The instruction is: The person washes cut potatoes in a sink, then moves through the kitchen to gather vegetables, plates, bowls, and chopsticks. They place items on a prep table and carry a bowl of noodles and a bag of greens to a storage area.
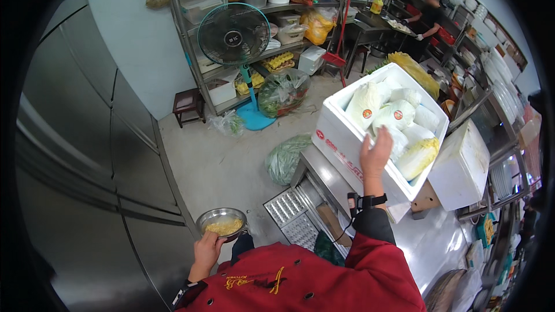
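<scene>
My left hand (207, 251) grips the near rim of a round metal bowl (222, 214), low in front of me. Shredded yellowish food (225, 227) lies in the bowl. Out to the right, my right hand (376, 151) reaches over the near wall of a white styrofoam box (342, 156). Its fingers are apart and hold nothing; whether they touch the rim or the contents, I cannot tell. Several pale heads of napa cabbage (418, 158) fill the box, most in white wrapping, two with round red stickers. The box rests on a stainless steel table (323, 162).
Steel refrigerator doors (82, 182) line my left. A standing fan (234, 39) and a loaded steel shelf (208, 34) stand ahead. Bagged greens (284, 160) lie on the floor beside the table. Another styrofoam box (461, 169) stands on the right. A person (427, 19) holds a tray farther back.
</scene>
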`<state>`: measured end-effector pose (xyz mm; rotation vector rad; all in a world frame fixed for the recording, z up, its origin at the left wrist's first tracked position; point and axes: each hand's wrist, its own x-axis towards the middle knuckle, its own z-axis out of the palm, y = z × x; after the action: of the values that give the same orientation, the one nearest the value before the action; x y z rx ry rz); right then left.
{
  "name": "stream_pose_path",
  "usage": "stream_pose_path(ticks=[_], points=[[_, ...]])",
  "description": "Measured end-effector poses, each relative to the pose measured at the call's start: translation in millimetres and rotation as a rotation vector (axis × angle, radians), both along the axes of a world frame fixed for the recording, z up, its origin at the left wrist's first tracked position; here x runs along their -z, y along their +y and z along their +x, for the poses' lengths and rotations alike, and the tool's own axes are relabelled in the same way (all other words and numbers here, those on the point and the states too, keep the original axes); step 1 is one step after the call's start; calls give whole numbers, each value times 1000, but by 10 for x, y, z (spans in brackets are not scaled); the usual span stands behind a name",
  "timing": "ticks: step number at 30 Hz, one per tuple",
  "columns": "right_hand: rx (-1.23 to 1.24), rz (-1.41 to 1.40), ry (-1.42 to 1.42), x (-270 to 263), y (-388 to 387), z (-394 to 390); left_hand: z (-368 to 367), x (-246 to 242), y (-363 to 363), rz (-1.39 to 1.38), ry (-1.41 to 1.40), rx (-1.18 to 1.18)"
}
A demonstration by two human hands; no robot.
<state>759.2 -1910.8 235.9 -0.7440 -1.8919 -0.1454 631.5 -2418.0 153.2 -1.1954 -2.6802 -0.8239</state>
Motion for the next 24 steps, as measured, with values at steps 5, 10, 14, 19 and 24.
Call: stream_pose_path(ticks=[5, 10, 14, 19, 24], points=[[451, -120, -307, 119, 217, -284, -1209, -41, 412, -6, -4, 130], [621, -233, -315, 131, 234, -379, -2323, -200, 973, 84, -33, 221], [630, -187, -314, 199, 271, -356, -2993, -254, 1610, 123, -92, 315], [652, -169, -328, 218, 273, -380, -3683, -258, 2504, 155, -50, 424], [593, -222, -266, 179, 267, -411, -4137, -449, 3435, 257, -44, 556]])
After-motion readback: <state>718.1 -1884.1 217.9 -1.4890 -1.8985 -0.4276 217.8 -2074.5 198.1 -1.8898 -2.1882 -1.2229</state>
